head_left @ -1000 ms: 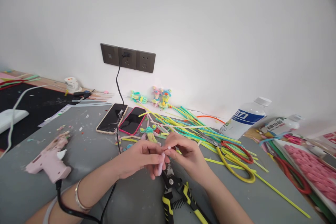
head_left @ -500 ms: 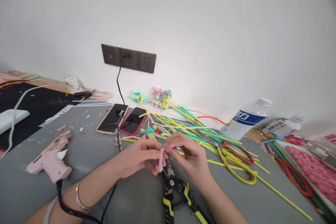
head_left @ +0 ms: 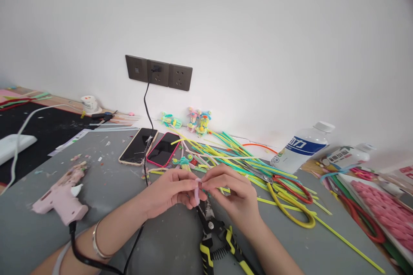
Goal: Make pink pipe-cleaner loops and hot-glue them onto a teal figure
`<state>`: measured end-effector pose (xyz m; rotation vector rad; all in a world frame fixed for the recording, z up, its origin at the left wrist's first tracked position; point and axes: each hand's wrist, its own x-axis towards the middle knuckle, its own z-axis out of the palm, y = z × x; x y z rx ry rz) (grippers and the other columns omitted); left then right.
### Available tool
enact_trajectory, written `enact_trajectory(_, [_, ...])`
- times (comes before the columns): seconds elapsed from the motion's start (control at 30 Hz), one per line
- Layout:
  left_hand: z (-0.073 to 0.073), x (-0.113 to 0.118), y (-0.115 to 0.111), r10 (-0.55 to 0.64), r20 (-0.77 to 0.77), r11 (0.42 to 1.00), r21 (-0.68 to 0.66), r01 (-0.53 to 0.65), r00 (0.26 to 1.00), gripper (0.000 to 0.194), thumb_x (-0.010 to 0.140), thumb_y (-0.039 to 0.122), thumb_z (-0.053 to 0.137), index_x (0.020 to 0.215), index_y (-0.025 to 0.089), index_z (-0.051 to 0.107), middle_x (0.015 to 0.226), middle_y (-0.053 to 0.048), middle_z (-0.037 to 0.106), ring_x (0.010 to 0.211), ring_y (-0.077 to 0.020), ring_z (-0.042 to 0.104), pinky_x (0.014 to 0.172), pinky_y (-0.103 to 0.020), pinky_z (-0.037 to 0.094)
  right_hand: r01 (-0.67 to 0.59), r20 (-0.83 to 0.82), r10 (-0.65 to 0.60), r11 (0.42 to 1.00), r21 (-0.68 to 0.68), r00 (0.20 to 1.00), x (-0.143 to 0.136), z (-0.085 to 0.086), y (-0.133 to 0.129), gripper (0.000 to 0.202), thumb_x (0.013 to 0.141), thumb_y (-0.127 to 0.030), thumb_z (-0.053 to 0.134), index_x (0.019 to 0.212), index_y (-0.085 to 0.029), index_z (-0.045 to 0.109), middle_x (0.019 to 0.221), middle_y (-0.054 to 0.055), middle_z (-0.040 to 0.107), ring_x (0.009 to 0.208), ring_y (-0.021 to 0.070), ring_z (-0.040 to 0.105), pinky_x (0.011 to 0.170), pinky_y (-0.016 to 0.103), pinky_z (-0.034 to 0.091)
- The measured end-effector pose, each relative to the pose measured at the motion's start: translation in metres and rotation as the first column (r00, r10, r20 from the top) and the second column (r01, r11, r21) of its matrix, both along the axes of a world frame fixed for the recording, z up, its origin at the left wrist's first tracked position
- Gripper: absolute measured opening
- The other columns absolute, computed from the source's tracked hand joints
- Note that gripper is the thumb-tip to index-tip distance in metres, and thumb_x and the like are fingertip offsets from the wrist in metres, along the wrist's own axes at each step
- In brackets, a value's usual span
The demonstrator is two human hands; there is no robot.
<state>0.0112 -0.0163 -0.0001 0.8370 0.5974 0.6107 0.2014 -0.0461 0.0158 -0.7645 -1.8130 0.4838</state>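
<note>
Between my two hands is a short, pale lilac pipe cleaner piece [head_left: 197, 194]. My left hand [head_left: 172, 191] pinches it between thumb and fingers, the other fingers curled. The fingertips of my right hand [head_left: 230, 189] close on its upper end, touching the left fingertips. Just below lie pliers with black and yellow handles [head_left: 211, 225], their jaws partly hidden by my hands. Behind my left hand is a small teal and yellow pipe cleaner figure [head_left: 183, 162]. Many yellow, green and pink pipe cleaners [head_left: 232, 150] spread out beyond my right hand.
A pink glue gun [head_left: 61, 202] lies left, its black cord running under my left forearm. Two phones [head_left: 137, 146] lie behind. Scissors [head_left: 287, 197] with red and yellow handles and a bottle [head_left: 301, 146] are right. Small figures [head_left: 198, 121] stand by the wall.
The lilac piece has turned slightly more upright and shifted a little up in my left fingers. My right hand has moved slightly right, its fingers straighter.
</note>
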Motion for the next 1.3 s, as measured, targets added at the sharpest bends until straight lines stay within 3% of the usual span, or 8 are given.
enact_trajectory(0.17, [0.001, 0.000, 0.001, 0.041, -0.005, 0.999, 0.013, -0.041, 0.999, 0.025, 0.075, 0.035, 0.084, 0.077, 0.011, 0.074, 0.065, -0.005, 0.071, 0.055, -0.0089, 0.063, 0.053, -0.016, 0.051, -0.005, 0.017, 0.005, 1.000, 0.001, 1.000, 0.000, 0.001, 0.000, 0.015, 0.090, -0.011, 0.066, 0.083, -0.024, 0.072, 0.084, 0.006, 0.072, 0.076, 0.0195, 0.069, 0.071, 0.033, 0.055])
enact_trajectory(0.37, [0.003, -0.001, 0.000, 0.035, -0.061, 0.993, 0.110, -0.028, 0.998, 0.027, 0.075, 0.038, 0.083, 0.079, 0.013, 0.074, 0.070, -0.005, 0.071, 0.061, -0.0107, 0.065, 0.052, -0.016, 0.051, -0.008, -0.066, -0.002, 0.990, -0.139, 0.998, 0.002, -0.004, 0.003, 0.008, 0.089, -0.018, 0.069, 0.083, -0.023, 0.068, 0.083, 0.005, 0.068, 0.081, 0.0205, 0.065, 0.073, 0.033, 0.052])
enact_trajectory(0.5, [0.001, 0.000, 0.000, 0.052, -0.128, 0.976, 0.216, -0.023, 0.990, 0.027, 0.079, 0.039, 0.080, 0.081, 0.013, 0.074, 0.073, -0.007, 0.072, 0.067, -0.0134, 0.066, 0.053, -0.018, 0.052, 0.009, -0.086, -0.028, 0.975, -0.222, 0.996, 0.002, -0.009, 0.006, 0.010, 0.091, -0.020, 0.065, 0.081, -0.022, 0.065, 0.076, 0.003, 0.065, 0.072, 0.0176, 0.059, 0.066, 0.030, 0.047])
enact_trajectory(0.63, [0.000, 0.001, 0.000, 0.106, -0.153, 0.949, 0.310, -0.054, 0.983, 0.028, 0.079, 0.040, 0.077, 0.079, 0.012, 0.072, 0.070, -0.006, 0.070, 0.065, -0.0131, 0.064, 0.054, -0.019, 0.053, 0.049, -0.095, -0.095, 0.915, -0.402, 0.991, 0.001, -0.014, 0.007, 0.008, 0.089, -0.028, 0.067, 0.090, -0.020, 0.065, 0.076, 0.002, 0.065, 0.068, 0.0164, 0.058, 0.063, 0.028, 0.046])
enact_trajectory(0.8, [0.000, 0.002, -0.001, 0.139, -0.127, 0.916, 0.394, -0.079, 0.982, 0.027, 0.084, 0.039, 0.073, 0.080, 0.013, 0.069, 0.072, -0.003, 0.065, 0.063, -0.0111, 0.060, 0.055, -0.020, 0.054, -0.008, -0.147, -0.095, 0.816, -0.578, 0.985, -0.001, -0.014, 0.009, 0.025, 0.085, -0.040, 0.070, 0.075, -0.018, 0.064, 0.070, 0.002, 0.064, 0.062, 0.0142, 0.055, 0.058, 0.026, 0.043])
enact_trajectory(1.13, [-0.004, 0.001, 0.000, 0.140, -0.082, 0.908, 0.407, -0.095, 0.987, 0.026, 0.089, 0.037, 0.068, 0.078, 0.013, 0.065, 0.070, -0.002, 0.062, 0.061, -0.0105, 0.059, 0.054, -0.020, 0.055, -0.056, -0.235, -0.103, 0.808, -0.586, 0.966, -0.003, -0.012, 0.007, 0.027, 0.078, -0.041, 0.078, 0.073, -0.018, 0.065, 0.069, 0.003, 0.069, 0.061, 0.0157, 0.063, 0.059, 0.027, 0.050])
enact_trajectory(1.3, [-0.004, 0.000, 0.001, 0.181, -0.052, 0.876, 0.462, -0.137, 0.982, 0.026, 0.090, 0.036, 0.068, 0.076, 0.014, 0.064, 0.071, -0.002, 0.064, 0.060, -0.0097, 0.059, 0.054, -0.019, 0.054, -0.074, -0.250, -0.070, 0.848, -0.525, 0.966, -0.002, -0.010, 0.007, 0.018, 0.081, -0.034, 0.076, 0.079, -0.018, 0.067, 0.073, 0.004, 0.070, 0.065, 0.0163, 0.067, 0.064, 0.027, 0.054])
